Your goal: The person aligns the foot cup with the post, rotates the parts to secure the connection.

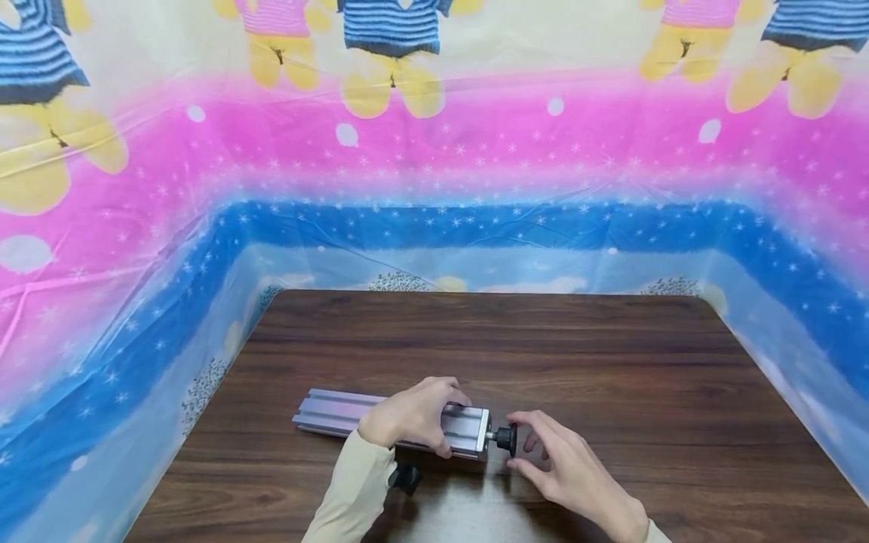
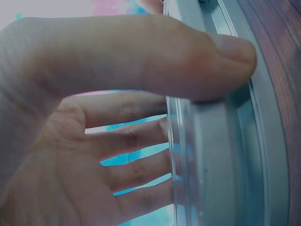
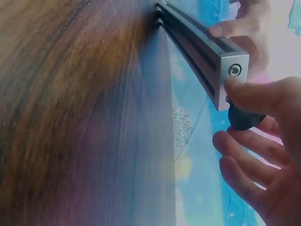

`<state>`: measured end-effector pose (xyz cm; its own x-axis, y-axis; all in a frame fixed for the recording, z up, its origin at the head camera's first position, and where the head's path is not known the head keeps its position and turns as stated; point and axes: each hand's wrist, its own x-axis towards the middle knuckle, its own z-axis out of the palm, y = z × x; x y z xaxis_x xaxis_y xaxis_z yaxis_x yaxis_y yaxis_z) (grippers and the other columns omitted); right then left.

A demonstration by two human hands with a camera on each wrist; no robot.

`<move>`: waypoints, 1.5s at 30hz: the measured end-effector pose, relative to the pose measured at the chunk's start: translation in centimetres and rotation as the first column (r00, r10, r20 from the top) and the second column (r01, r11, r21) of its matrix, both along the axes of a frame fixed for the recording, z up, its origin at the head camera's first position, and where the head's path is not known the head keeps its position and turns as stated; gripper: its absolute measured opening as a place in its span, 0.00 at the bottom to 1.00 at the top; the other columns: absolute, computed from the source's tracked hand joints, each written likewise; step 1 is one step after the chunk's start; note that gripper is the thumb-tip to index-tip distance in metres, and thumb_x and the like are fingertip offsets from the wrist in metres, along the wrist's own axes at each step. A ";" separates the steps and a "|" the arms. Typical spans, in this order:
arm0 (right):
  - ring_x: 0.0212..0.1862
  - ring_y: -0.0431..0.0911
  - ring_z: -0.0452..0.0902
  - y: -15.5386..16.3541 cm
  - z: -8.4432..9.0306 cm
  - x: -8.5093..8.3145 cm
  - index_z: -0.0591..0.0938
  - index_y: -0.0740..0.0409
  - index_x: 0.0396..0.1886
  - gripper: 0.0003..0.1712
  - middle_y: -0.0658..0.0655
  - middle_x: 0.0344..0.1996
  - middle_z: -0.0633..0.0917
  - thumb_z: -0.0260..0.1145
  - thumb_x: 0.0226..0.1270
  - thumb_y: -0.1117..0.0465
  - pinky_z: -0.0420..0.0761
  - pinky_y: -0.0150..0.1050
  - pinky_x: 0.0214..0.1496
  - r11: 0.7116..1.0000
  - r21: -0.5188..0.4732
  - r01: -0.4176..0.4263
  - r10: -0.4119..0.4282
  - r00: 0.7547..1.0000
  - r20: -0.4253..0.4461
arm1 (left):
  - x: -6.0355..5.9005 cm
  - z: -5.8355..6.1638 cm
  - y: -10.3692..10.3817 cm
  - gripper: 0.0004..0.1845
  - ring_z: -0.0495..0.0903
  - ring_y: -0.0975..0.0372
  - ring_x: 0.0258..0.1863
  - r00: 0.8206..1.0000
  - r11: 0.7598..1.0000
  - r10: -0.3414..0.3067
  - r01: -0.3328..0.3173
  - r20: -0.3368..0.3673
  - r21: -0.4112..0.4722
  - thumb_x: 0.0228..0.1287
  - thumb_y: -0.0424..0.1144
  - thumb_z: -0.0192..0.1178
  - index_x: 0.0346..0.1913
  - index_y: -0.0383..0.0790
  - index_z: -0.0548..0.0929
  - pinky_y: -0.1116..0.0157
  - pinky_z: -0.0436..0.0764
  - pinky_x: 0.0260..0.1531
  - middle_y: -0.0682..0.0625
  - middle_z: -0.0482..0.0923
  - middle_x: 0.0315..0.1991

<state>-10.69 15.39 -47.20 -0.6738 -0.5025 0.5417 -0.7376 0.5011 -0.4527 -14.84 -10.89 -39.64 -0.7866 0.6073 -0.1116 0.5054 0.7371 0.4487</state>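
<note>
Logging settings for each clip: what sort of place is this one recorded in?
Probably a small makeshift recording booth rather than a real workshop: a dark wooden table is walled on three sides by a cartoon-printed plastic sheet. On it, the left hand grips an aluminium rail while the right hand touches its black knob.

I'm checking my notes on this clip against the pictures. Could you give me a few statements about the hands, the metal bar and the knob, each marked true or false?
1. The left hand grips the metal bar. True.
2. The metal bar stands upright on the table. False: it lies flat along the table.
3. The right hand has its fingers at the black knob on the bar's end. True.
4. The black knob sits at the bar's left end. False: it sits at the right end, by the right hand.
5. The table is white plastic. False: it is dark wood grain.
</note>
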 end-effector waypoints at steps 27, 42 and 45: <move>0.19 0.23 0.59 -0.2 -0.2 -0.5 0.75 0.39 0.13 0.25 0.28 0.13 0.66 0.61 0.75 0.58 0.65 0.23 0.23 0.979 0.120 0.167 -0.168 0.986 -0.007 | 0.2 -0.2 0.2 0.36 0.73 0.47 0.64 1.000 1.000 0.001 -0.001 0.001 -0.012 0.37 0.35 0.82 0.57 0.39 0.84 0.55 0.77 0.61 0.45 0.77 0.60; 0.35 0.35 0.78 0.6 -0.3 -0.2 0.79 0.52 0.64 0.37 0.45 0.47 0.85 0.81 0.53 0.58 0.78 0.29 0.34 1.000 0.025 0.009 -0.008 0.998 -0.056 | -0.1 -0.2 0.1 0.37 0.70 0.43 0.68 1.000 1.000 0.010 -0.010 0.023 0.005 0.37 0.34 0.82 0.58 0.38 0.84 0.50 0.74 0.65 0.40 0.75 0.66; 0.34 0.35 0.79 0.6 -0.4 -0.2 0.80 0.52 0.61 0.34 0.45 0.47 0.85 0.81 0.53 0.61 0.78 0.27 0.34 1.000 0.012 -0.006 0.007 0.996 -0.089 | -0.1 -0.2 0.1 0.37 0.70 0.43 0.69 0.999 1.000 0.015 -0.016 0.031 0.007 0.37 0.34 0.82 0.58 0.38 0.84 0.50 0.74 0.65 0.41 0.75 0.66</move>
